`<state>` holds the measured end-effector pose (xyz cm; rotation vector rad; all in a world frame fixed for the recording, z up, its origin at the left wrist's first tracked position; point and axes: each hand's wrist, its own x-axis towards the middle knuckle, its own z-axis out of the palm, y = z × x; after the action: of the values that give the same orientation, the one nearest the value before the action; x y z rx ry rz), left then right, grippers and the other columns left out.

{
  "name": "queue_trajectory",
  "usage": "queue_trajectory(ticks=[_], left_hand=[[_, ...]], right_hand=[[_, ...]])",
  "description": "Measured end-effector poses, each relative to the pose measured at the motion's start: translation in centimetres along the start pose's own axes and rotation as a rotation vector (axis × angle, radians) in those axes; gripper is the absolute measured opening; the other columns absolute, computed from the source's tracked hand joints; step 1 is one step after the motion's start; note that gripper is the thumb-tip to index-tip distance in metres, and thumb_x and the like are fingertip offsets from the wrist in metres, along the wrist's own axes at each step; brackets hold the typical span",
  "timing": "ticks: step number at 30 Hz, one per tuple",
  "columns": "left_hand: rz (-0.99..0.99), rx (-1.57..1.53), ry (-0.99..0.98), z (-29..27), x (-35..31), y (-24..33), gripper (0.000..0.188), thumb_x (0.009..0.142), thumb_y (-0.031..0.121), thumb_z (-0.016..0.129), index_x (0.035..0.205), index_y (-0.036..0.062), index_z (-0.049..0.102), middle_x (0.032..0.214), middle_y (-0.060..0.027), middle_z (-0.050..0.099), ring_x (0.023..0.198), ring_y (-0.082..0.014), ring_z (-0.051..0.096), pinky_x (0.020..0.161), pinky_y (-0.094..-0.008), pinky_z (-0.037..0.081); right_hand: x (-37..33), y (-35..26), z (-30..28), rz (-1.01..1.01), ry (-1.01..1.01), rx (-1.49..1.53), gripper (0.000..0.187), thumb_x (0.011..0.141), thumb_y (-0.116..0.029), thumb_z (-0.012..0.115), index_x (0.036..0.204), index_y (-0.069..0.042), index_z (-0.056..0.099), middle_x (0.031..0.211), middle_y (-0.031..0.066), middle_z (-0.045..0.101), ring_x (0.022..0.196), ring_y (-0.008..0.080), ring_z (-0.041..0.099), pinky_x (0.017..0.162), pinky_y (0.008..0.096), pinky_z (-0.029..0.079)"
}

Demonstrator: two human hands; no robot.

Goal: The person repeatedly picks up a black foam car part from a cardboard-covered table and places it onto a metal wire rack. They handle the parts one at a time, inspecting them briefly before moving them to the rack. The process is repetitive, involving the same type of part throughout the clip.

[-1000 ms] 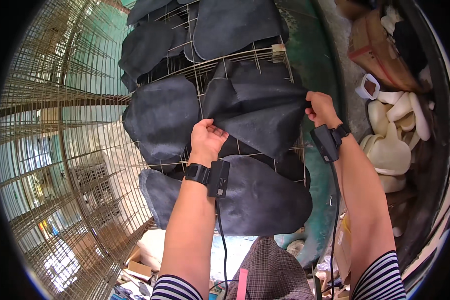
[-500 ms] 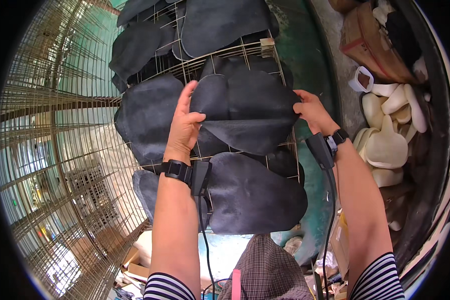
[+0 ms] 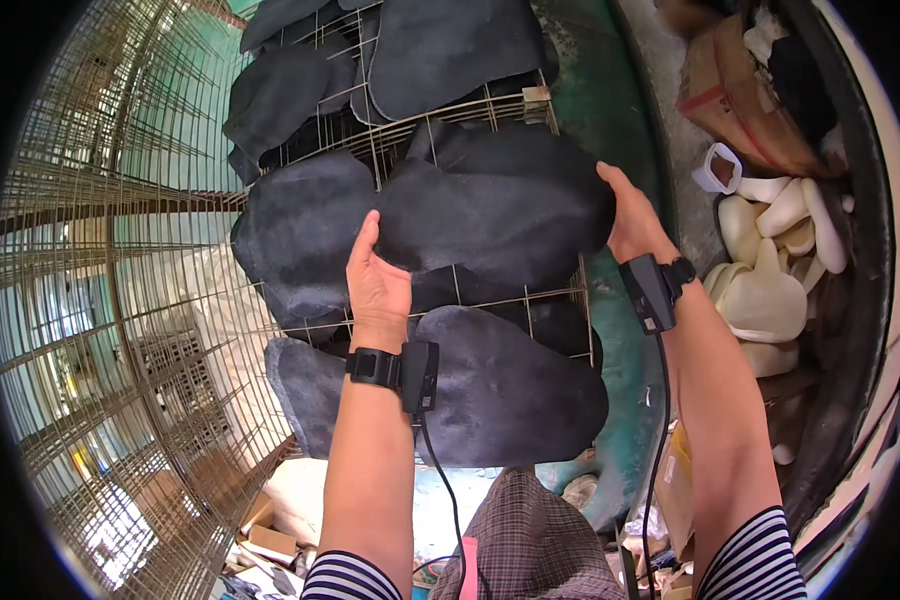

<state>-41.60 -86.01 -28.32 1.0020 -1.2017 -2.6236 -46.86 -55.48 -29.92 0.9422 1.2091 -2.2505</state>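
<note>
A black leather-like piece (image 3: 500,225) lies flat and unfolded on the wire rack (image 3: 490,102), over other dark pieces. My left hand (image 3: 380,285) is at its lower left edge, thumb stretched up and apart; the other fingers are partly hidden at the edge. At the piece's right end, my right hand (image 3: 632,215) rests against the rim with its fingers extended, some hidden behind the hand. Neither hand visibly pinches the piece. Similar black pieces lie to the left (image 3: 310,235), below (image 3: 510,385) and farther up (image 3: 455,55).
Tall wire racks (image 3: 120,260) fill the left side. To the right are a brown cardboard box (image 3: 745,100), a small white container (image 3: 717,168) and a heap of cream-coloured shaped pieces (image 3: 765,290). Small boxes (image 3: 270,543) lie at the lower left.
The piece's folded-over part has been laid out flat. My left hand has moved slightly down and its thumb now points up; my right fingers have come off their pinch on the corner.
</note>
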Motion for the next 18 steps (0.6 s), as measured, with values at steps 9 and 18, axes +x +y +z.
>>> queue_trajectory(ticks=[9,18], left_hand=[[-0.062,-0.162,-0.261,6.7,-1.4,5.5,0.051,0.091,0.036,0.053,0.126,-0.0013,0.051,0.133,-0.0219,0.05,0.123,-0.0326,0.047,0.109,-0.0462,0.03],[-0.196,0.136,-0.087,2.3,1.3,3.9,0.046,0.087,0.03,0.061,0.122,0.001,0.057,0.127,-0.009,0.056,0.118,-0.0281,0.05,0.107,-0.0429,0.033]], right_hand=[[-5.7,-5.3,3.3,-0.323,-0.173,-0.235,0.057,0.082,0.002,0.057,0.136,0.001,0.04,0.112,0.0122,0.062,0.098,0.0194,0.061,0.083,0.0333,0.052],[-4.2,-0.5,-0.4,-0.178,-0.145,-0.102,0.041,0.085,-0.001,0.059,0.125,-0.001,0.05,0.111,0.0099,0.062,0.097,0.0206,0.062,0.082,0.0368,0.052]])
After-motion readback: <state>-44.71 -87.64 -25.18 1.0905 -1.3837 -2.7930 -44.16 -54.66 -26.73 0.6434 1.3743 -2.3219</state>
